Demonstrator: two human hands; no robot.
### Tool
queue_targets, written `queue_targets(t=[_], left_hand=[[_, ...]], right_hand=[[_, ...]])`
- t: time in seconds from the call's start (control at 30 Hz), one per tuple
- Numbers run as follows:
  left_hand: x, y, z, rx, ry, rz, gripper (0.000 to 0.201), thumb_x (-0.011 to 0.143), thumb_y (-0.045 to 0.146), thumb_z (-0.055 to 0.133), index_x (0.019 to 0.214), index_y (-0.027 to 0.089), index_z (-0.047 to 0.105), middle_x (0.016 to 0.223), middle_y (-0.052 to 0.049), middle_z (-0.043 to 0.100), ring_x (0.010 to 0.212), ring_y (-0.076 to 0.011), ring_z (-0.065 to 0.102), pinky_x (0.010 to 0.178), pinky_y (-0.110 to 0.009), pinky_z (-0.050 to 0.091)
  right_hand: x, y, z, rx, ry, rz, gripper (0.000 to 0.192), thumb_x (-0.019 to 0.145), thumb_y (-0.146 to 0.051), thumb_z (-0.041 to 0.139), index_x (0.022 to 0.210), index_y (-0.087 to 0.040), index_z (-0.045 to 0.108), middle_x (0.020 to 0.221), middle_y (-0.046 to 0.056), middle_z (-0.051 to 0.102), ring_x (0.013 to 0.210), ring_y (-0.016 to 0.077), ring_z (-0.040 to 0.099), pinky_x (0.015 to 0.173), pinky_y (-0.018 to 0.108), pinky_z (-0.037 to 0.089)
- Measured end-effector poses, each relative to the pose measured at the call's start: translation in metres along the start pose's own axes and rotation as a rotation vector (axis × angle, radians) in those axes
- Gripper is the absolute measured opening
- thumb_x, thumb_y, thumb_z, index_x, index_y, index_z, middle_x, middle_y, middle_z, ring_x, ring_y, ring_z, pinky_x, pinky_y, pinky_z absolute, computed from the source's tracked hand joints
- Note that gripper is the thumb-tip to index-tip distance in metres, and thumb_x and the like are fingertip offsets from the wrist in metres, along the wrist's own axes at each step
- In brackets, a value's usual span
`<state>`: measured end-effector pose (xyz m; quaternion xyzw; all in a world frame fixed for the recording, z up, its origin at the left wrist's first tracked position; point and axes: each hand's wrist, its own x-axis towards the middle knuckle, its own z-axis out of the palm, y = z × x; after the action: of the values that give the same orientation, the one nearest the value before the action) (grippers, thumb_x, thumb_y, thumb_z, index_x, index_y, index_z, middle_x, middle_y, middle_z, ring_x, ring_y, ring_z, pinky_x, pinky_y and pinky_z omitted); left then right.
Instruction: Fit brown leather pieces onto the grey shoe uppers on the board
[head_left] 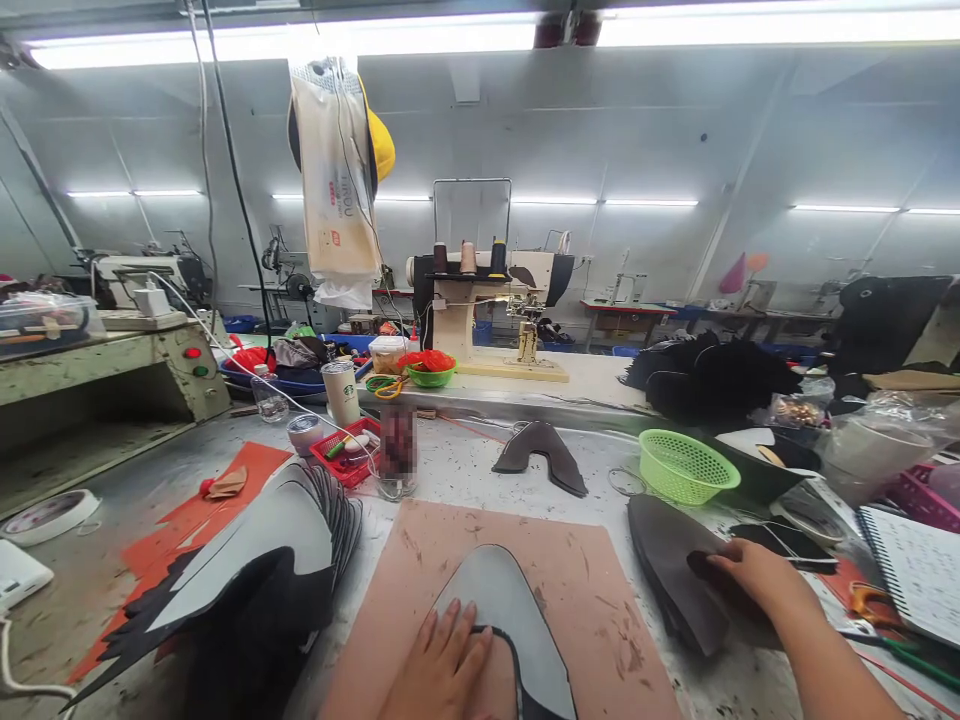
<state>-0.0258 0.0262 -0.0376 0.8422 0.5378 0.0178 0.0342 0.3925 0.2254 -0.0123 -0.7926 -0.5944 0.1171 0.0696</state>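
Note:
My left hand [442, 660] lies with its fingers stretched flat over the inner edge of a grey, curved shoe upper piece [502, 585] with a black border. That piece rests on a pinkish work board [592, 600]. On the right, my right hand [761, 575] has its thumb and fingers pinched at the edge of a dark brown shoe upper piece [660, 530], which is on a pile of similar pieces. Another dark, arched upper piece [544, 450] lies beyond the board. To the left stands a thick fanned stack of grey and black upper pieces [300, 510].
A green basket [688, 470] sits behind the right-hand pile, near a phone [787, 545] and a spiral notebook [915, 570]. Farther back are a cup [341, 390], a red tray [326, 460] and a sewing machine [480, 300]. A tape roll [49, 515] lies at far left.

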Motion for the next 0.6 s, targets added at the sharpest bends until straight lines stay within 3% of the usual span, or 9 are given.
queue_targets(t=[0.2, 0.4, 0.6], left_hand=[[-0.003, -0.002, 0.000, -0.054, 0.011, 0.009, 0.061, 0.079, 0.060, 0.032, 0.132, 0.029, 0.024, 0.137, -0.008, 0.028, 0.123, -0.0312, 0.030, 0.096, -0.045, 0.032], [-0.004, 0.000, -0.002, -0.101, -0.007, -0.005, 0.062, 0.079, 0.060, 0.031, 0.132, 0.028, 0.025, 0.138, -0.009, 0.026, 0.125, -0.0322, 0.026, 0.098, -0.047, 0.028], [-0.007, 0.000, 0.008, -0.092, -0.010, 0.006, 0.064, 0.078, 0.059, 0.035, 0.132, 0.027, 0.026, 0.138, -0.010, 0.027, 0.125, -0.0328, 0.026, 0.098, -0.047, 0.029]], right_hand=[[0.002, 0.007, -0.009, 0.079, -0.054, -0.035, 0.016, 0.066, -0.034, 0.051, 0.064, -0.022, 0.061, 0.073, 0.009, 0.068, 0.073, 0.0251, 0.064, 0.064, 0.031, 0.045], [0.011, 0.013, 0.004, 0.050, -0.033, -0.093, 0.016, 0.057, -0.035, 0.058, 0.067, -0.023, 0.060, 0.076, 0.007, 0.068, 0.079, 0.0262, 0.063, 0.067, 0.032, 0.046], [0.018, 0.023, -0.004, 0.173, -0.059, -0.061, 0.014, 0.057, -0.033, 0.059, 0.063, -0.021, 0.059, 0.076, 0.008, 0.068, 0.077, 0.0249, 0.063, 0.069, 0.030, 0.046]])
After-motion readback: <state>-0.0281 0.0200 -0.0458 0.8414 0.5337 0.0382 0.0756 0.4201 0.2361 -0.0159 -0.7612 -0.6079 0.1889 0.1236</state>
